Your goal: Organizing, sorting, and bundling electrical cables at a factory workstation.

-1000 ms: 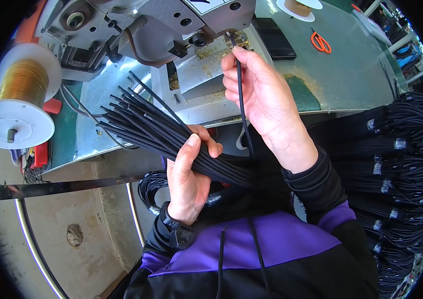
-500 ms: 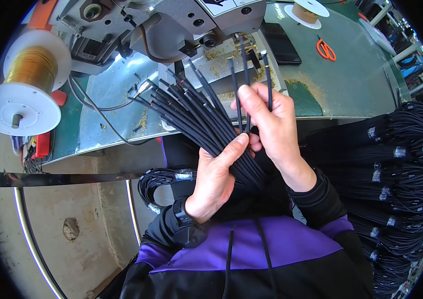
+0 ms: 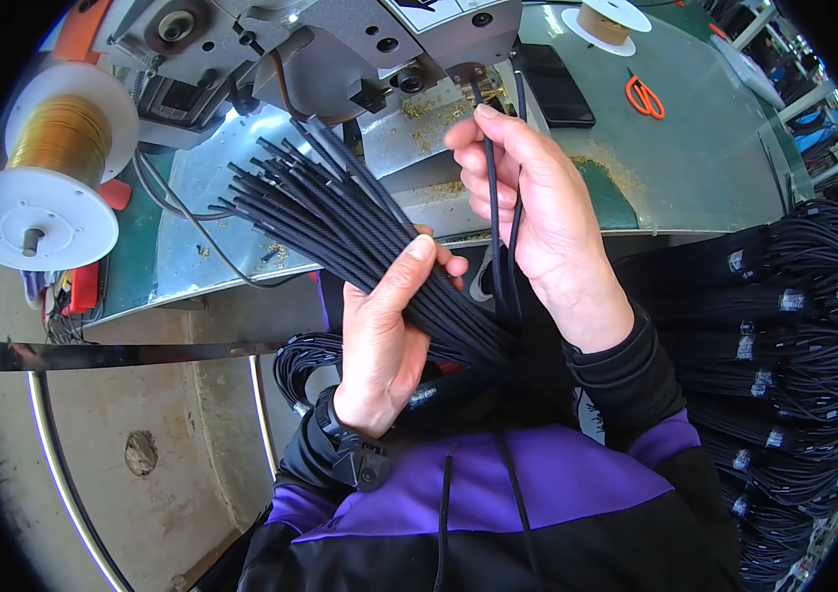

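Note:
A thick bundle of black braided cords (image 3: pixel 340 212) fans out toward the upper left, gripped by my left hand (image 3: pixel 389 306) with the thumb across it. My right hand (image 3: pixel 542 187) pinches a single black cord (image 3: pixel 493 217) near its upper end between thumb and forefinger. That end reaches up to the working head of a grey metal machine (image 3: pixel 404 54). A second loose cord (image 3: pixel 516 237) runs up behind my right palm, its tip showing above the hand. The lower parts of the cords vanish into the dark area between my arms.
A spool of gold wire (image 3: pixel 64 138) stands at the left. On the green table (image 3: pixel 695 158) lie a black flat case (image 3: pixel 555 87), orange-handled snips (image 3: pixel 644 96) and another spool (image 3: pixel 607 25). Brass scraps litter the machine bed. Bundled black cords (image 3: pixel 774 326) hang at the right; a metal rail (image 3: pixel 123 355) crosses the left.
My left hand has moved left and down with the bundle. My right hand has risen toward the machine, separating a cord from the bundle and lifting its end to the machine head.

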The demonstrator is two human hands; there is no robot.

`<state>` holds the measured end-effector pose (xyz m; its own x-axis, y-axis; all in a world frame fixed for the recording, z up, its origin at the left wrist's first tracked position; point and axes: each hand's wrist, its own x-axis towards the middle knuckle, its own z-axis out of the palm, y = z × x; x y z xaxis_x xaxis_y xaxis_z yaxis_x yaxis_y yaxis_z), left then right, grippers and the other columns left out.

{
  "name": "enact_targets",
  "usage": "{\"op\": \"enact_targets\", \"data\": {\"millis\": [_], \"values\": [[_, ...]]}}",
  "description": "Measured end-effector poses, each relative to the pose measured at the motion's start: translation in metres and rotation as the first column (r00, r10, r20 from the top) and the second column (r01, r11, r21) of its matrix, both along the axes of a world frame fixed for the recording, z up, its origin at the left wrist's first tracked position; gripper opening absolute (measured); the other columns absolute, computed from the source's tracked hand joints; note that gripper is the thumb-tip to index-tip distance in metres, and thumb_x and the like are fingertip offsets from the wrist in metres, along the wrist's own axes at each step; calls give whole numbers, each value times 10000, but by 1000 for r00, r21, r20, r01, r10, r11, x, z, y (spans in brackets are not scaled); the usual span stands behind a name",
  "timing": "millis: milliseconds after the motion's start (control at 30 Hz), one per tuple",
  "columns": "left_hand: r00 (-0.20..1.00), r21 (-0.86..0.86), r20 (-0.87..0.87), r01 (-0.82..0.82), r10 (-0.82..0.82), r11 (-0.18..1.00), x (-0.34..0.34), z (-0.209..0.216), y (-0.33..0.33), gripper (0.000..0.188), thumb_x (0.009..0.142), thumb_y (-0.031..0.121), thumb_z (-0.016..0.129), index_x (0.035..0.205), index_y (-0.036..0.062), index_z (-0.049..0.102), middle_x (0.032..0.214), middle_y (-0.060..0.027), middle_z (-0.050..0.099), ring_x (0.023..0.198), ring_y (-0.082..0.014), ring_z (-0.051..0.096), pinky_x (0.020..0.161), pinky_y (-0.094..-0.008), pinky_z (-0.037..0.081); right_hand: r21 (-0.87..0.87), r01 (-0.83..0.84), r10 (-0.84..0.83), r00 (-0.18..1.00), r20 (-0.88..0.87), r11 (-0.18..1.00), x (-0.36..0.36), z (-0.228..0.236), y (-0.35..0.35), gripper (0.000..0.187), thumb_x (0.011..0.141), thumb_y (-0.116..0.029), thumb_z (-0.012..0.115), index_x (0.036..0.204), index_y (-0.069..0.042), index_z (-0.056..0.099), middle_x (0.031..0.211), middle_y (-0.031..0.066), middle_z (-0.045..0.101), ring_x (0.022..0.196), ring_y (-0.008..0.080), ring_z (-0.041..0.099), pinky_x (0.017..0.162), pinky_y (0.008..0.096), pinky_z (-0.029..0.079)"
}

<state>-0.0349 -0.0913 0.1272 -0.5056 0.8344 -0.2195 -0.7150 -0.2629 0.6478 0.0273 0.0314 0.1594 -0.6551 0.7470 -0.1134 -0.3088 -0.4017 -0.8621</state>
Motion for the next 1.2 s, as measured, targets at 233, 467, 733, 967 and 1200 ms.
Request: {"op": "enact_targets", "data": {"millis": [233,467,733,967,1200], "values": [[994,-30,-16,110,-110,993,12,-3,5,102,803,68,592,875,12,547,776,-65,587,712,-157,578,659,-262,463,341,-29,-37,982,185,940,11,-8,-23,291,854,-292,510,746,-29,573,490,-82,329,435,1,265,406,180,191],[998,-10,19,60,-60,998,12,-6,8,107,801,80,598,869,18,543,780,-51,572,749,-150,569,671,-269,460,256,113,-143,984,103,960,17,-7,-15,286,857,-280,509,699,-42,524,484,-87,301,422,6,253,394,187,192],[999,117,31,38,-42,992,-3,9,4,122,805,65,586,905,16,537,775,-52,568,744,-151,570,669,-279,465,-158,3,-17,996,-83,987,-5,-2,11,261,853,-281,511,720,-57,525,495,-89,311,415,23,264,392,182,200],[996,5,-11,85,-85,996,8,6,8,169,790,38,597,949,7,550,800,-57,580,710,-145,570,664,-275,480,303,-64,-6,974,225,951,13,-2,-9,246,839,-264,548,792,-23,561,511,-71,384,422,7,308,391,167,246],[996,68,-40,77,-74,995,15,3,13,167,773,13,617,937,5,583,829,-43,606,719,-120,578,670,-246,481,394,-12,-56,985,161,919,23,-17,-25,208,839,-214,570,789,-12,576,563,-19,506,438,10,407,381,158,312]]}}
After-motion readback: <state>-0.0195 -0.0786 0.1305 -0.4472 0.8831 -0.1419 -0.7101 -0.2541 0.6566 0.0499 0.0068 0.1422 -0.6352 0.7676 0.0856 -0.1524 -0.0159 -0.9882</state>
